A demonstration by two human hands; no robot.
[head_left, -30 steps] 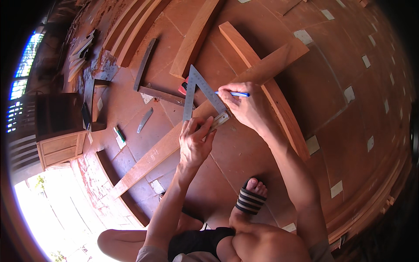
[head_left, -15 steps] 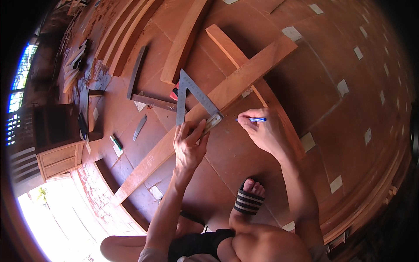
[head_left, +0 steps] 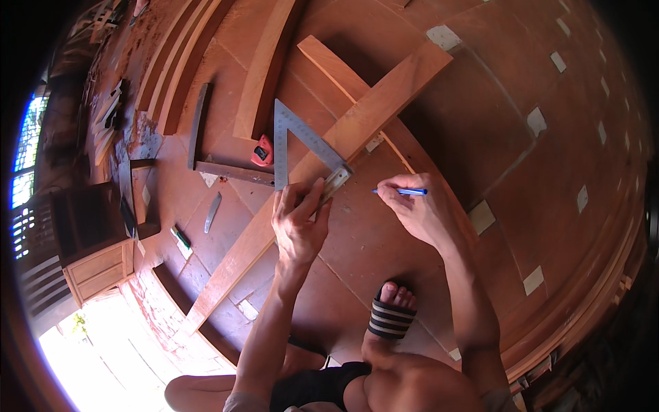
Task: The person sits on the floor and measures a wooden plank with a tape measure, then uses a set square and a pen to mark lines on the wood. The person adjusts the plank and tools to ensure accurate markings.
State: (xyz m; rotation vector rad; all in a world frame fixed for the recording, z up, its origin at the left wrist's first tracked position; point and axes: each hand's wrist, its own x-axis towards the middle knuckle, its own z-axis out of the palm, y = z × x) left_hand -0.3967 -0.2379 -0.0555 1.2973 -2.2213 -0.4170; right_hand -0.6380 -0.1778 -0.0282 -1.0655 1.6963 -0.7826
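Note:
My left hand (head_left: 300, 223) grips the thick base of a grey metal set square (head_left: 282, 147). The triangle lies across a long wooden plank (head_left: 391, 96) that runs diagonally on the floor, its base along the plank's near edge. In my right hand (head_left: 420, 214) is a blue pen (head_left: 414, 191), pinched between thumb and fingers. Its tip points left toward the plank and is apart from it. A second wooden beam (head_left: 405, 147) passes beneath the plank near its far end.
Beyond the set square lie a red tape measure (head_left: 262, 151) and a dark L-shaped wooden square (head_left: 237, 173). A curved blade (head_left: 212, 213) and a green-and-white object (head_left: 181, 240) rest at left. Several beams (head_left: 189, 65) lie at the far left. My sandalled foot (head_left: 393, 312) is close by.
The view has shifted slightly, and the tape measure now shows more fully beside the set square. Both hands keep their hold, with the pen still a little right of the plank.

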